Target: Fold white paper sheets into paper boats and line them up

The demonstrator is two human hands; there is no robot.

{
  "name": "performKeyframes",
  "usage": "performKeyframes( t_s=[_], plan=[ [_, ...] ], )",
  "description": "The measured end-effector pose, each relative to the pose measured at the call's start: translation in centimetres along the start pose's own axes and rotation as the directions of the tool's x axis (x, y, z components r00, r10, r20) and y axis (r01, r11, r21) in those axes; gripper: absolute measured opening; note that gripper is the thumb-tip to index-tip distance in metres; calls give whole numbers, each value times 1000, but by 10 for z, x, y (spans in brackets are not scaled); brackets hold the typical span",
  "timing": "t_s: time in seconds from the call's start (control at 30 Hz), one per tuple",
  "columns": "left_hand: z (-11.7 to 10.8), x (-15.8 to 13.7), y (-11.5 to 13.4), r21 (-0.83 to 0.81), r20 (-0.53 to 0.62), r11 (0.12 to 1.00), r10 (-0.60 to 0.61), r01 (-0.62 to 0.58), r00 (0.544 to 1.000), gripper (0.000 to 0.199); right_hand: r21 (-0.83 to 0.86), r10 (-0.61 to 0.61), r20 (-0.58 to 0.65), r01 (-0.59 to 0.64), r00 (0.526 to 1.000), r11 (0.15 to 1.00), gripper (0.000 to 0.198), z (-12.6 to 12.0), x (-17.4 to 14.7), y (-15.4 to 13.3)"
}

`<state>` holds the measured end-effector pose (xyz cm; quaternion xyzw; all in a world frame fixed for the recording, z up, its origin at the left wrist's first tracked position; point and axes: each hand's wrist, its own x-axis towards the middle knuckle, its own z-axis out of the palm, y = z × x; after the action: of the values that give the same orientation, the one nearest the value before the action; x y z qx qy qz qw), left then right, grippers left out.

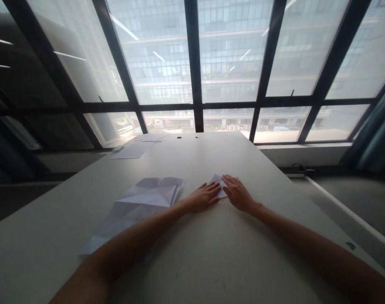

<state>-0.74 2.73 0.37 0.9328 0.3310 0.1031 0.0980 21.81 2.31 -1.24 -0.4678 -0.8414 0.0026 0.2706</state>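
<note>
A small folded piece of white paper point(215, 179) lies on the white table point(192, 253), partly covered by both hands. My left hand point(205, 197) rests flat on its left side with the fingers stretched out. From the right, my right hand point(238, 193) lies over the paper's other side, fingers extended and pointing away from me. The two hands are close together, with a strip of the paper showing between them. Left of my left hand are larger creased white sheets point(145, 196), partly hidden behind my left forearm.
Flat white sheets point(132, 150) lie at the table's far left corner. Two small dark spots, one a round hole point(179, 137), show near the far edge. A small dark object point(350, 245) sits near the right edge. Framed windows point(197, 63) stand beyond the table.
</note>
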Motion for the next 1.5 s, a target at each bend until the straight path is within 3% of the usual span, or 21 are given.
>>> performKeyframes(
  t_s=[0.1,0.2,0.37,0.6,0.9,0.97,1.13,1.3,1.37,1.5],
  plan=[
    [1,1,0,7,-7,1000,-14,14,1000,59,49,-73,240,63,968,997,66,13,-5,-11],
    [0,1,-1,18,20,1000,-26,26,999,61,35,-50,295,41,954,999,73,16,-8,-3],
    [-3,0,-5,33,108,996,-86,82,991,69,-54,89,302,-76,949,996,75,9,-9,21],
    [1,0,-17,73,74,965,-255,250,964,77,-128,268,272,-241,924,962,69,4,-8,31],
    [6,-1,-20,124,8,947,-301,298,954,75,-185,323,165,-293,932,938,61,5,-10,27],
    [7,-2,-20,131,6,949,-289,286,957,73,-194,300,110,-276,948,941,62,2,-8,21],
    [5,-3,-18,144,7,966,-217,214,976,67,-177,68,-2,-67,998,982,53,-6,-5,0],
    [-2,-2,-9,211,-43,977,-11,20,999,56,0,-6,220,6,975,1000,53,2,-6,-8],
    [-2,-2,-6,201,-42,978,72,-62,996,54,34,-22,254,13,967,999,54,4,-6,-6],
    [1,1,-8,62,29,997,47,-49,998,58,58,-50,226,37,973,998,53,4,-6,-6]
  ],
)
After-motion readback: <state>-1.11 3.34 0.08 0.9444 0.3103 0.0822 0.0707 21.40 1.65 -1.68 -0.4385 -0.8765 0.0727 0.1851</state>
